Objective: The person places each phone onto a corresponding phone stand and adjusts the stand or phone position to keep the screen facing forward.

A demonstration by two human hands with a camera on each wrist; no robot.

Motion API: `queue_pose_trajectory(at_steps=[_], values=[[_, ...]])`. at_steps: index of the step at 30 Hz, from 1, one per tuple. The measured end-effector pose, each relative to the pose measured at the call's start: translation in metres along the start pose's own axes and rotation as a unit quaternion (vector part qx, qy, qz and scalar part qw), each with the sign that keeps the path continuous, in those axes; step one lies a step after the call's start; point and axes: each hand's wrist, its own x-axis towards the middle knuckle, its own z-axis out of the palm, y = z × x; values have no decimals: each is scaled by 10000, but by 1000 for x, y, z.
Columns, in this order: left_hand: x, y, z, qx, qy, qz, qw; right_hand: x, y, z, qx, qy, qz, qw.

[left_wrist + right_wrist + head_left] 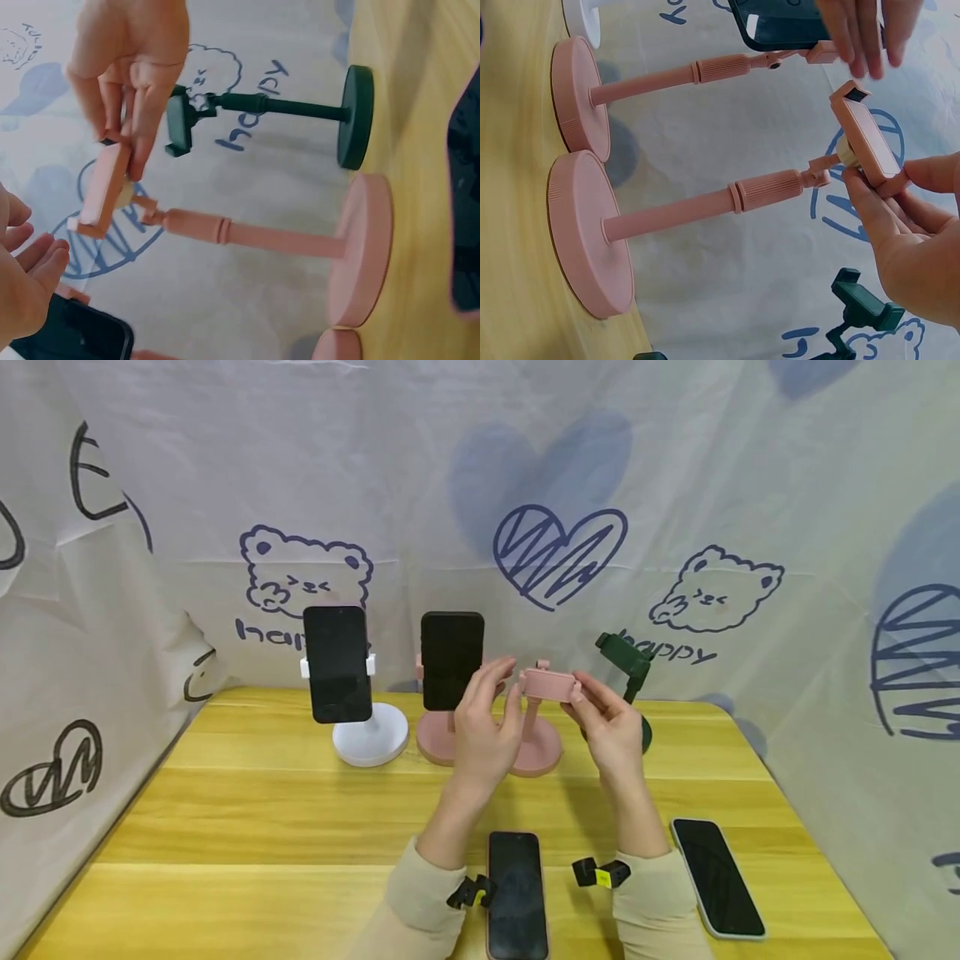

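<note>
A pink phone stand (542,752) stands upright on its round base, its clamp (550,685) tilted upward with no phone in it. My right hand (617,735) pinches the right end of that clamp between thumb and fingers, as the right wrist view also shows around the clamp (866,139). At the clamp's other end, my left hand (487,722) is raised with loosely bent fingers; a gap shows between its fingertips and the clamp in the left wrist view. On the table between my forearms lies a dark-screened phone (517,893) with a pink edge.
To the left, another pink stand (435,739) holds a black phone (452,660), and a white stand (371,735) holds a second phone (337,664). A dark green stand (628,658) is behind my right hand. A white-edged phone (718,877) lies at the table's right.
</note>
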Motion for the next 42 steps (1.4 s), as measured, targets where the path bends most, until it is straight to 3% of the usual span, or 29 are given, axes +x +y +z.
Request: queue_pose_trajectory(at_steps=[6,9,17,27,35,42], values=[[-3,-4,7,-199,-589,-801,9948,1,2,-2,-3,-104,-90,9999],[-3,-6,8,-391,-702,-1053,9912,1,2,-3,-32,-119,-147,9998],[-4,-11,10,-429,-379,-854,9947,1,2,-2,-267,-128,-136,9995],[-3,-18,8,-385,-238,-637,9969,1,3,-3,-438,-175,-238,9986],[1,-22,4,-619,-235,-770,9948,0,4,-3,-373,-321,-326,9983],[2,-18,-1,-757,-424,-1290,9878,-7,1,-14,-1103,-881,-302,9895]])
